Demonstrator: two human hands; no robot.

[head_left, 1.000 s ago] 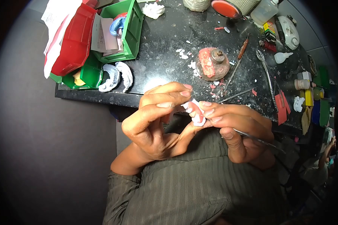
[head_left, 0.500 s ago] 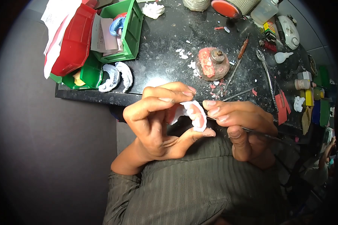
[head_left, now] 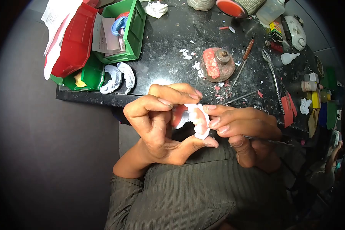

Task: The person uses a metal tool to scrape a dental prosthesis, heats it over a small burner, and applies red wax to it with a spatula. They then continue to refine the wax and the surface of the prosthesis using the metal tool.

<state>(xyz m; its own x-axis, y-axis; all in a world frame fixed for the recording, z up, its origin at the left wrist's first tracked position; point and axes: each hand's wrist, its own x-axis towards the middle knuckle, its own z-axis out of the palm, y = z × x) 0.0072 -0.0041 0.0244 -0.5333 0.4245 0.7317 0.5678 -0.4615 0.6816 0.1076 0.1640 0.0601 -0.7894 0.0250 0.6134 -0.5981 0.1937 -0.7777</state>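
Observation:
In front of my chest, my left hand is closed around a horseshoe-shaped dental cast, white with pink wax along its arch. Fingers lie at its upper edge and the thumb supports it from below. My right hand pinches a slim dark wax carver, whose shaft sticks out behind the hand. The carver's tip is hidden by my fingers beside the cast. Those right fingertips touch or nearly touch the cast's right rim.
Two white dental casts lie at the bench edge beside green bins and a red bin. A round wax-smeared burner stands among white crumbs. Beyond it lie a wooden-handled knife, metal tools and pink wax sheets.
My left hand has turned the cast slightly, so more of its pink inner side shows. The right hand has shifted a little left, its fingers closer against the rim.

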